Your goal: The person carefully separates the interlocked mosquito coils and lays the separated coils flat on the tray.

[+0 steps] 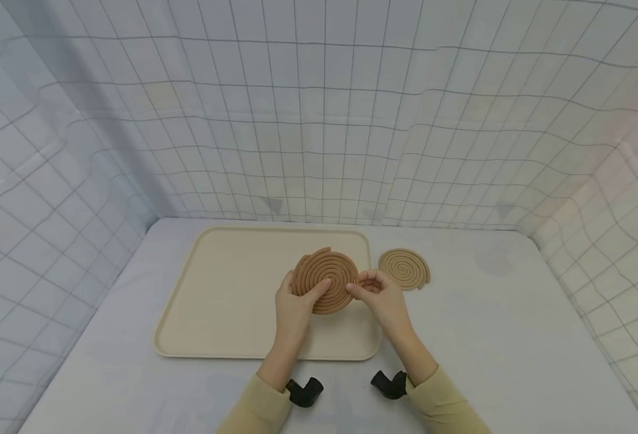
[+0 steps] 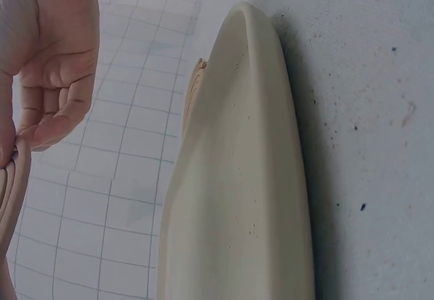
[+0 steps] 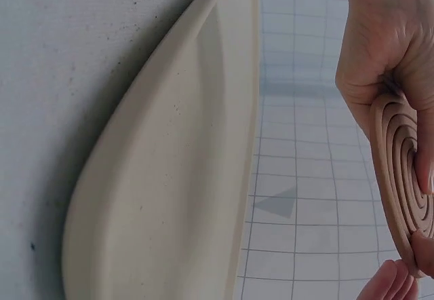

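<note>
A brown mosquito coil (image 1: 331,265), wound in a flat spiral, is held up over the tray, its face towards the head camera. Two ends stick out at its upper left, so it may be more than one coil. My left hand (image 1: 293,310) grips it from the left, thumb across the face and fingers behind. With thumb and fingertips, my right hand (image 1: 388,303) pinches its right edge. In the right wrist view the coil (image 3: 390,157) appears nearly edge-on between both hands. The left wrist view shows the right hand (image 2: 61,62) pinching the rim.
A cream tray (image 1: 232,289) lies on the white table (image 1: 492,313). Just right of the tray, a lighter tan coil (image 1: 400,269) lies flat. White grid-patterned sheeting (image 1: 319,120) stands around the back and sides. Black wrist-worn pieces (image 1: 305,393) show by the sleeves.
</note>
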{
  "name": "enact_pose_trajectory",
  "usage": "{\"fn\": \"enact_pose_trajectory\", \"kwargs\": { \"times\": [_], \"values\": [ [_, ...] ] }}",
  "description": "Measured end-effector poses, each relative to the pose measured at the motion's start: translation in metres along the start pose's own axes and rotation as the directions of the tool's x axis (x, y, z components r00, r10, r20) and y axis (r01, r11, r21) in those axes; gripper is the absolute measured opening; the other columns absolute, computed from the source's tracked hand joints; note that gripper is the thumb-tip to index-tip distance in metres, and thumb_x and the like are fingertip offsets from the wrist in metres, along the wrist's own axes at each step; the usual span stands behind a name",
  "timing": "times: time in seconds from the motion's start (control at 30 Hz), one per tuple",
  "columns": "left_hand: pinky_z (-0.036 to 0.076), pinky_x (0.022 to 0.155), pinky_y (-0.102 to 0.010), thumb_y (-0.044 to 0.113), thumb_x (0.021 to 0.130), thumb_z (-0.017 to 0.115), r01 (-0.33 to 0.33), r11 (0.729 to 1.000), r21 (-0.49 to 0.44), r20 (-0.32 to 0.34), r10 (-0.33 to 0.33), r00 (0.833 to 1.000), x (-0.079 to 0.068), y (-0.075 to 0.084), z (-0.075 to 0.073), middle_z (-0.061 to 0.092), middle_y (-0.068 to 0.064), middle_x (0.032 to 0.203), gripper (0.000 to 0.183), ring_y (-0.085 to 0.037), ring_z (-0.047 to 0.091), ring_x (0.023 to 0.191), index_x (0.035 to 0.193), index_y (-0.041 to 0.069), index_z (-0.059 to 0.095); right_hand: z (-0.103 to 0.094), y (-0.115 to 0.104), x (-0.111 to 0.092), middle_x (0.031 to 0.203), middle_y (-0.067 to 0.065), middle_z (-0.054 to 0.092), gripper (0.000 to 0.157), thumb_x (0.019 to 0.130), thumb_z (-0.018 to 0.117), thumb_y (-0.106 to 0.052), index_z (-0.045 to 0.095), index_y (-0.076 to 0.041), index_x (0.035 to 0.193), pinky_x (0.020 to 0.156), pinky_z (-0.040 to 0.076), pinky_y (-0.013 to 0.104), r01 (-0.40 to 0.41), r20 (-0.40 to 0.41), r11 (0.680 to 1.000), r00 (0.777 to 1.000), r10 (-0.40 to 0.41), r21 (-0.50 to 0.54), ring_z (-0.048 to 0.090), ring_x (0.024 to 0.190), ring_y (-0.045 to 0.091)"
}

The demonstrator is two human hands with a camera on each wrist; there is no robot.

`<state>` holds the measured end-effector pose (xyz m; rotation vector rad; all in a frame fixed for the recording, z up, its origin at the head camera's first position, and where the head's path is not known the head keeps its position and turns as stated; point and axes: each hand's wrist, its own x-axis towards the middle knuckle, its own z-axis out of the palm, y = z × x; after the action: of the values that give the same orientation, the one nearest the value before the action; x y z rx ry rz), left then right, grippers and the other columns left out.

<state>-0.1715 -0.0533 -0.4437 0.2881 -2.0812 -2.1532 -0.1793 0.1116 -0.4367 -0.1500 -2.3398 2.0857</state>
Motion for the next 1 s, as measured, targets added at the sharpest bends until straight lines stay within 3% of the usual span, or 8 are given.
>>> {"fn": "enact_pose_trajectory", "kwargs": {
  "times": [0.17, 0.37, 0.57, 0.77, 1.0],
  "values": [
    [0.057, 0.085, -0.027, 0.026, 0.077, 0.085, -0.033, 0.999, 0.02, 0.0, 0.033, 0.999, 0.0, -0.002, -0.002, 0.07, -0.007, 0.111, 0.046, -0.02, 0.068, 0.103, 0.115, 0.009, 0.064, 0.002, 0.001, -0.001, 0.086, 0.001, 0.062, 0.025, 0.08, 0.078, 0.0, 0.061, 0.002, 0.098, 0.065, 0.05, 0.016, 0.03, 0.019, 0.999, 0.999, -0.03, -0.011, 0.059, 0.076, 0.008],
    [0.056, 0.076, -0.021, 0.024, 0.076, 0.087, -0.032, 0.999, 0.037, 0.007, 0.032, 0.999, 0.0, -0.002, -0.005, 0.071, -0.007, 0.103, 0.041, -0.014, 0.068, 0.091, 0.108, 0.008, 0.066, 0.003, 0.003, 0.0, 0.091, 0.004, 0.064, 0.025, 0.081, 0.078, -0.002, 0.062, 0.001, 0.1, 0.069, 0.052, 0.016, 0.038, 0.042, 0.999, 0.998, -0.037, -0.013, 0.062, 0.08, 0.009],
    [0.056, 0.075, -0.023, 0.023, 0.075, 0.087, -0.033, 0.996, 0.084, 0.098, 0.024, 0.995, 0.001, 0.0, -0.01, 0.072, -0.008, 0.102, 0.044, -0.012, 0.067, 0.089, 0.111, 0.007, 0.067, -0.001, 0.0, 0.001, 0.097, 0.008, 0.067, 0.028, 0.082, 0.079, -0.01, 0.065, 0.001, 0.104, 0.074, 0.053, 0.018, 0.05, 0.073, 0.997, 0.996, -0.046, -0.056, 0.063, 0.084, 0.009],
    [0.055, 0.072, -0.025, 0.021, 0.073, 0.088, -0.05, 0.991, 0.124, 0.211, 0.023, 0.977, 0.005, 0.0, -0.016, 0.072, -0.006, 0.098, 0.04, -0.011, 0.064, 0.083, 0.107, 0.011, 0.069, -0.008, -0.003, 0.001, 0.094, 0.005, 0.068, 0.027, 0.083, 0.08, -0.017, 0.067, -0.003, 0.103, 0.074, 0.053, 0.021, 0.096, 0.115, 0.988, 0.99, -0.082, -0.124, 0.063, 0.085, 0.011],
    [0.055, 0.079, -0.023, 0.024, 0.078, 0.085, -0.105, 0.989, 0.105, 0.202, 0.082, 0.976, 0.007, -0.001, -0.021, 0.07, -0.006, 0.109, 0.042, -0.014, 0.066, 0.095, 0.114, 0.014, 0.068, -0.005, -0.004, 0.0, 0.085, -0.001, 0.067, 0.024, 0.086, 0.074, -0.004, 0.062, 0.006, 0.104, 0.072, 0.058, 0.024, 0.032, 0.167, 0.997, 0.985, -0.044, 0.074, 0.066, 0.076, 0.009]
  ]
}}
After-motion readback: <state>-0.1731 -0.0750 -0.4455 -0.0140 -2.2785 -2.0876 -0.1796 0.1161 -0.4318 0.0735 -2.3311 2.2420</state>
